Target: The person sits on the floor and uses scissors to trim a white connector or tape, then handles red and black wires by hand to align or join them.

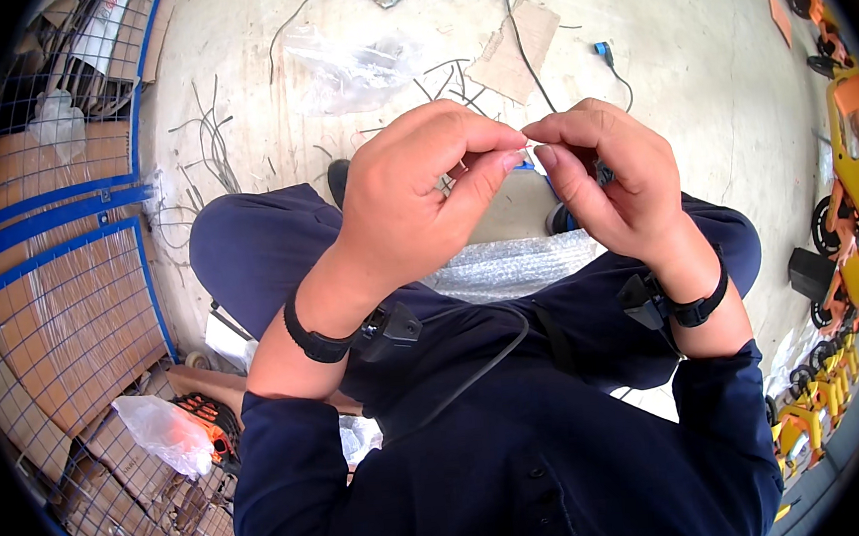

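My left hand point(419, 189) and my right hand point(617, 170) meet in front of me, fingertips almost touching. Each is closed in a pinch of thumb and forefinger. Between the tips shows a tiny reddish strand point(529, 146) that looks like a thin wire; the fingers cover most of it. A small blue piece point(525, 166) sits just below the fingertips, partly hidden. From the far side a black cable point(526, 54) runs across the floor and passes out of sight behind my right hand.
Cut black cable pieces point(214, 144) lie on the floor at left, with plastic film point(361, 66), flat cardboard point(517, 51) and a blue connector point(603, 49) farther off. Bubble wrap point(504, 266) lies between my legs. A blue wire-mesh cage point(58, 224) stands left; orange-yellow machines point(849, 209) line the right.
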A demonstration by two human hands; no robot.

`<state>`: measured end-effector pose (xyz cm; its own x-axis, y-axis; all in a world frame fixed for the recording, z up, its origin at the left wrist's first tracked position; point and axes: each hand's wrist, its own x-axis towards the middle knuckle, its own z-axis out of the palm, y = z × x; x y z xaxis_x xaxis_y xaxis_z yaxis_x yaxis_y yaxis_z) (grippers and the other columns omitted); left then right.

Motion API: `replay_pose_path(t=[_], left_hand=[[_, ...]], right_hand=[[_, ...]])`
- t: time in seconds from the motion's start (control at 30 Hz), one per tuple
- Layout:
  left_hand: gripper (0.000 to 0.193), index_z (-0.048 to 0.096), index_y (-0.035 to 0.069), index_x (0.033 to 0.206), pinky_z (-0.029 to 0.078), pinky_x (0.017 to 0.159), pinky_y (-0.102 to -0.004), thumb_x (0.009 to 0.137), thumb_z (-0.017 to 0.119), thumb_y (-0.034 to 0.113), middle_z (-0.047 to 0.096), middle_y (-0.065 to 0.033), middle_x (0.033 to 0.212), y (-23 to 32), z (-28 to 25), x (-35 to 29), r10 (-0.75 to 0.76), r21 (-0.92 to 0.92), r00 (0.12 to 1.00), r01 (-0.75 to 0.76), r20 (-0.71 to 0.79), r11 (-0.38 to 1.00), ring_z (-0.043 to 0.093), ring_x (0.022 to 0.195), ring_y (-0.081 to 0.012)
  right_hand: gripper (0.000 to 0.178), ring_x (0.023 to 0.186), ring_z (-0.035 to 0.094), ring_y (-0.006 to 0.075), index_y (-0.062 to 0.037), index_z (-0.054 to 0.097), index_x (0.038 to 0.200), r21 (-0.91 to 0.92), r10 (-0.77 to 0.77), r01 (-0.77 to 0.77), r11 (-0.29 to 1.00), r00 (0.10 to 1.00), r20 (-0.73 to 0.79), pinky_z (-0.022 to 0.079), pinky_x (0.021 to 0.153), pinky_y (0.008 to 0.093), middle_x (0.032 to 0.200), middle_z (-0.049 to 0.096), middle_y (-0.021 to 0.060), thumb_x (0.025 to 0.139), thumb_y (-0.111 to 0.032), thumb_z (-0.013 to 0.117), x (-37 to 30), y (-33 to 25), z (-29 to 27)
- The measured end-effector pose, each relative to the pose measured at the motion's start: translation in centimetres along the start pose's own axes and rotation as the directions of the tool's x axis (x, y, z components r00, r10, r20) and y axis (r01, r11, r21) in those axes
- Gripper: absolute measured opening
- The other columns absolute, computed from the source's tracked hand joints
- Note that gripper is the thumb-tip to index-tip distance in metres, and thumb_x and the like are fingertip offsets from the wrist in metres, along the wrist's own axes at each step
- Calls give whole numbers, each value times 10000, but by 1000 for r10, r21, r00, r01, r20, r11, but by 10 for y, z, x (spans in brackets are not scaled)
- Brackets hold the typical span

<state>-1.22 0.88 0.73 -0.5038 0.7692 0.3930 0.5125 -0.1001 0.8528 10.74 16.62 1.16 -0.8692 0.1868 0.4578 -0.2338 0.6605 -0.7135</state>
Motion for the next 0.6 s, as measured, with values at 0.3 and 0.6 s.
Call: replay_pose_path(t=[0.3,0.6], left_hand=[[80,686,52,860,479,619,-271,789,708,23,643,-61,751,-4,-2,0,29,25,1000,-29,-12,999,609,691,-171],[99,661,-16,924,459,718,-254,827,677,-35,640,-88,902,-5,0,-6,-199,-289,974,224,111,931,592,815,-141]], right_hand=[[125,537,525,148,-41,650,902,32,82,-87,996,988,134,410,491,268,670,569,40,787,7,641,0,-9,-7],[75,540,362,22,-4,649,909,345,328,-426,836,893,309,319,491,207,591,461,-54,886,-48,593,-6,-11,-11]])
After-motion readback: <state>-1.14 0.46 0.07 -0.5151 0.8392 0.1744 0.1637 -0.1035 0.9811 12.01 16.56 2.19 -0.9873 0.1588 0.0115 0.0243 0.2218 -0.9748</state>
